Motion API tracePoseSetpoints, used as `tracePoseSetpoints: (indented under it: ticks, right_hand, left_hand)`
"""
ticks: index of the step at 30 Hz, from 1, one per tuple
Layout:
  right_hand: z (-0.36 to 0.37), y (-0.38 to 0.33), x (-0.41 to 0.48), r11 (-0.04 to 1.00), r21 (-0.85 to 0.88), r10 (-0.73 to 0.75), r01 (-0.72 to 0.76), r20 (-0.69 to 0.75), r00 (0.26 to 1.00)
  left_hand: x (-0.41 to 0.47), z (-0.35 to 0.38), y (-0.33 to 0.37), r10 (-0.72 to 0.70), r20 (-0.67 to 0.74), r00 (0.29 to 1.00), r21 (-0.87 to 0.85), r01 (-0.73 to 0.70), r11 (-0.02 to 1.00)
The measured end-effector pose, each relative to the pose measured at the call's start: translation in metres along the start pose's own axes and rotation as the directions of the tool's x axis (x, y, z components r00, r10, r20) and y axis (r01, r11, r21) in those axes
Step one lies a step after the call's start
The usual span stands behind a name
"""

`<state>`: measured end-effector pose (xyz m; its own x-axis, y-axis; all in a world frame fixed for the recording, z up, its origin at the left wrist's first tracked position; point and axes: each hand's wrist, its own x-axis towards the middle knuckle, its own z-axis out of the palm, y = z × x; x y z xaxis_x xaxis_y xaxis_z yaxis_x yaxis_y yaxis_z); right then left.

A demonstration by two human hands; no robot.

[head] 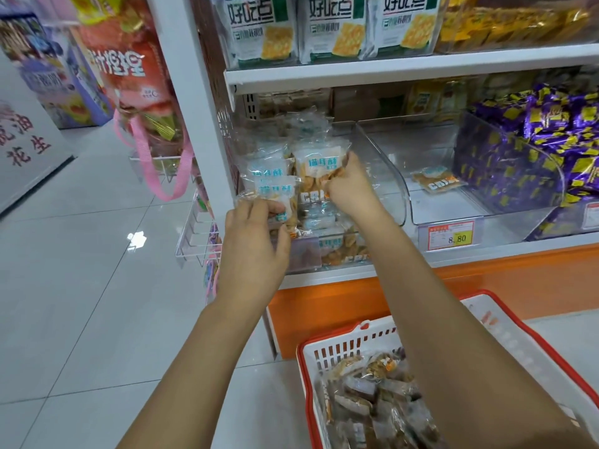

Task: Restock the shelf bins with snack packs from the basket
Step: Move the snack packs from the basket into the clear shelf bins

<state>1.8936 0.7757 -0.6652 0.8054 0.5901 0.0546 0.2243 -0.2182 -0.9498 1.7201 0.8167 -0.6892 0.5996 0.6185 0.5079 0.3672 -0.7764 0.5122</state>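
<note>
Stage: partway | left bin [304, 254] at 12 o'clock heaped | left hand [256, 234] fingers pinch front pack [275, 192]; right hand [348, 186] fingers grip top pack [319, 166], both in that bin | mid bin [437, 209] at 2 o'clock: lone pack [436, 181] | basket [343, 348] at 5 o'clock: many packs [372, 406] left.

The head camera looks forward and down, close on the shelf [389, 74] and basket [343, 346].

The price tag [450, 234] at middle right says 8.80. The cracker bags [259, 27] up top say 好吃点. The clear snack packs [319, 163] say 猫耳酥.
</note>
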Motion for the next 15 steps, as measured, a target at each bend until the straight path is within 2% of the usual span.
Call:
tracePoseSetpoints:
  ticks: [2, 8, 12, 15]
  right_hand:
    - [0.011, -0.001, 0.000, 0.998, 0.044, 0.041, -0.041, 0.012, 0.999]
    - [0.001, -0.013, -0.008, 0.992, -0.046, 0.125, -0.119, 0.174, 0.977]
    - [-0.011, -0.015, -0.008, 0.986, 0.004, 0.167, -0.169, 0.129, 0.978]
    - [-0.015, -0.017, -0.014, 0.991, 0.025, 0.125, -0.129, 0.140, 0.982]
  left_hand:
    - [0.000, 0.001, 0.001, -0.006, -0.003, 1.000, 0.002, 0.006, 1.000]
    - [-0.001, 0.003, 0.004, -0.017, -0.015, 1.000, 0.005, 0.017, 1.000]
    - [-0.002, 0.002, 0.005, -0.030, -0.014, 0.999, -0.009, 0.030, 1.000]
    - [-0.004, 0.001, 0.006, -0.039, -0.018, 0.999, -0.013, 0.039, 0.999]
